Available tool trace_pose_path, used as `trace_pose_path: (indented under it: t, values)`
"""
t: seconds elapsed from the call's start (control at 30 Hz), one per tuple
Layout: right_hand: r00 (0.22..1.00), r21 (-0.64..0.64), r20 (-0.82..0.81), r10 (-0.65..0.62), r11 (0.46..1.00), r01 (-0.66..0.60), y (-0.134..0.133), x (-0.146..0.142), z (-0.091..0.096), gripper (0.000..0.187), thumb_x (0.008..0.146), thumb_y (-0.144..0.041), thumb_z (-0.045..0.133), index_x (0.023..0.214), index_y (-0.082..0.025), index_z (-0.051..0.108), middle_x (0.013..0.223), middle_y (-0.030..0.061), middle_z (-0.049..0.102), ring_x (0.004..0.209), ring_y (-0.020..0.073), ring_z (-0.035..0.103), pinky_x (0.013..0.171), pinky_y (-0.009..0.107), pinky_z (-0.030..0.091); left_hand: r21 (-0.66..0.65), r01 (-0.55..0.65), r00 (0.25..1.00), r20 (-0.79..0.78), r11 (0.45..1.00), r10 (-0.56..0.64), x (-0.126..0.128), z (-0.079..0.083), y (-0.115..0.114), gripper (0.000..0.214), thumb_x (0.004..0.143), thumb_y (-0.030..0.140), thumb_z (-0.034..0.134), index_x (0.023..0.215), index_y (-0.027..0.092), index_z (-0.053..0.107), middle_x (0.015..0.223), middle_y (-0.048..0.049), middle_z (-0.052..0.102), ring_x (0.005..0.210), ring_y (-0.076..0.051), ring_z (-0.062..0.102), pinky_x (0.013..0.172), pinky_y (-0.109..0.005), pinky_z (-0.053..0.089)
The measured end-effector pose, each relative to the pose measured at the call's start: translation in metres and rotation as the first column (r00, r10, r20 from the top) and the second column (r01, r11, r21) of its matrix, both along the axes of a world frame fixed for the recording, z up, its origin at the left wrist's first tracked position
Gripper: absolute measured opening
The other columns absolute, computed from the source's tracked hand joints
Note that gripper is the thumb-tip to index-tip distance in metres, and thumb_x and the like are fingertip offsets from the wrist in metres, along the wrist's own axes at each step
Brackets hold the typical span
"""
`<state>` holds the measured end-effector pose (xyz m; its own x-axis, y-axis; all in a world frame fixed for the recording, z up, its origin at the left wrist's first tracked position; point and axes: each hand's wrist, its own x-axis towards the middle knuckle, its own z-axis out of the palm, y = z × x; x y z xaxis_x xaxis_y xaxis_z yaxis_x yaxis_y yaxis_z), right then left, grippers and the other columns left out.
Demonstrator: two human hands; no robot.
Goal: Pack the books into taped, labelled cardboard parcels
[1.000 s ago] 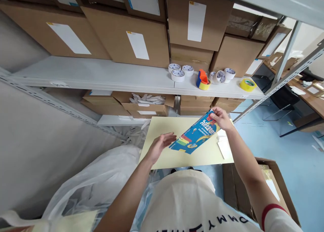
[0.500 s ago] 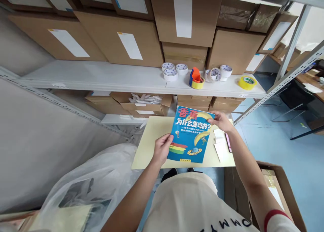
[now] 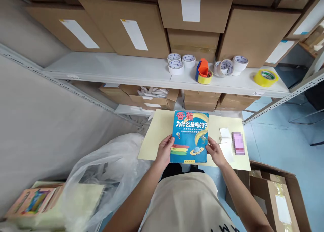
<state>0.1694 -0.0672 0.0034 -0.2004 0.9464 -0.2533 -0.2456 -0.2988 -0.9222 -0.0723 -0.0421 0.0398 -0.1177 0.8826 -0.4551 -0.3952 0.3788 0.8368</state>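
Note:
A blue book point(image 3: 188, 137) with red and white Chinese lettering and a yellow banana on its cover is held between both hands, cover facing me. My left hand point(image 3: 165, 149) grips its left edge, thumb on the cover. My right hand point(image 3: 215, 151) pinches the lower part of the right edge. Beneath the book lies a pale yellow board point(image 3: 157, 130). On the board, right of the book, are white paper slips point(image 3: 226, 144) and a pink, pixelated item point(image 3: 238, 143).
A grey shelf point(image 3: 121, 68) ahead carries cardboard boxes point(image 3: 136, 29), white tape rolls point(image 3: 176, 67), an orange-and-blue tape dispenser point(image 3: 203, 71) and yellow tape point(image 3: 265, 77). A clear plastic bag point(image 3: 106, 168) and books point(image 3: 35, 200) are at lower left. An open carton point(image 3: 291, 191) stands at lower right.
My right hand has shifted from the book's top right corner down to its lower right edge. The book now sits straighter. The view has turned, showing more of the pink item.

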Motion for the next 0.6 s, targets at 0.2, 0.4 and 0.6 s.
trace_pose_path:
  t: [0.2,0.4,0.6]
  values:
    - [0.992,-0.146,0.034,-0.124,0.981,0.128,0.004,-0.016,-0.014,0.064,0.076,-0.050,0.071,0.135,-0.031,0.055,0.112,0.0055,0.071,0.086,0.0223,0.069,0.066,0.034,0.058,0.042,0.098,0.993,-0.077,0.994,-0.095,-0.015,-0.023,0.006,0.068,0.062,0.062,0.078,0.113,0.018,0.067,0.101,-0.0110,0.075,0.098,-0.029,0.070,0.086,-0.040,0.054]
    - [0.991,-0.245,0.078,-0.112,0.961,0.128,0.016,-0.061,-0.033,0.061,0.074,-0.051,0.072,0.129,-0.029,0.058,0.117,0.0074,0.067,0.090,0.0247,0.069,0.065,0.035,0.059,0.005,0.206,0.945,-0.259,0.979,-0.197,-0.064,-0.073,0.005,0.069,0.073,0.061,0.068,0.130,0.022,0.061,0.113,-0.0097,0.069,0.102,-0.025,0.065,0.088,-0.036,0.052]
    - [0.983,-0.255,0.181,-0.021,0.965,0.067,0.040,-0.138,-0.083,0.054,0.075,-0.051,0.067,0.123,-0.028,0.061,0.107,0.0067,0.068,0.089,0.0239,0.068,0.067,0.037,0.060,-0.117,0.148,0.817,-0.545,0.982,-0.188,-0.134,-0.135,0.016,0.051,0.077,0.047,0.066,0.122,0.024,0.066,0.100,-0.0056,0.062,0.095,-0.022,0.061,0.093,-0.037,0.048]
